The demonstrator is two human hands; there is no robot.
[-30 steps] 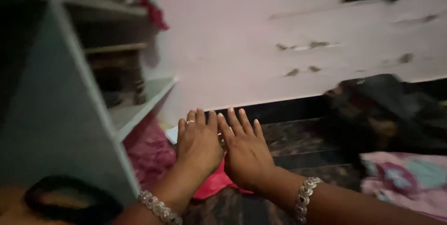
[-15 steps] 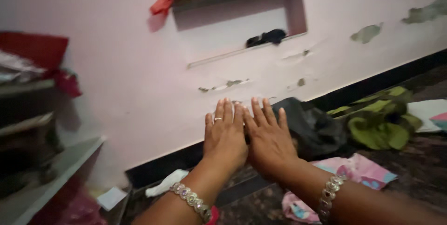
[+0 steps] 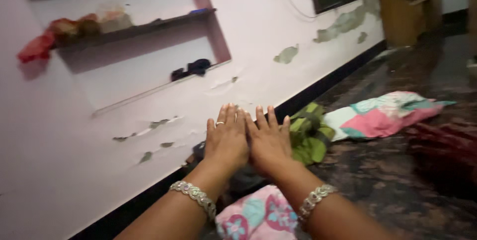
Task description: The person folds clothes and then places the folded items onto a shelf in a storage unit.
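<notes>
My left hand (image 3: 226, 141) and my right hand (image 3: 269, 143) are held out in front of me, side by side, palms down and fingers spread, touching along the thumbs. Neither holds anything. A ring is on my left hand and a silver bracelet (image 3: 194, 196) sits on each wrist. Below my forearms lies a pink patterned cloth (image 3: 258, 216). Just beyond my fingertips a green garment (image 3: 309, 136) lies on the dark floor beside a dark bundle (image 3: 243, 178).
A pink wall with peeling paint (image 3: 285, 54) runs along the left, with a recessed shelf (image 3: 134, 30) holding red cloth and small items. A pink and teal pillow (image 3: 385, 115) lies on the dark stone floor (image 3: 397, 180). A wooden cabinet (image 3: 407, 1) stands at the far right.
The view has swung right along the wall, from the grey shelving to the recessed shelf and far corner. My hands stay together and outstretched, holding nothing.
</notes>
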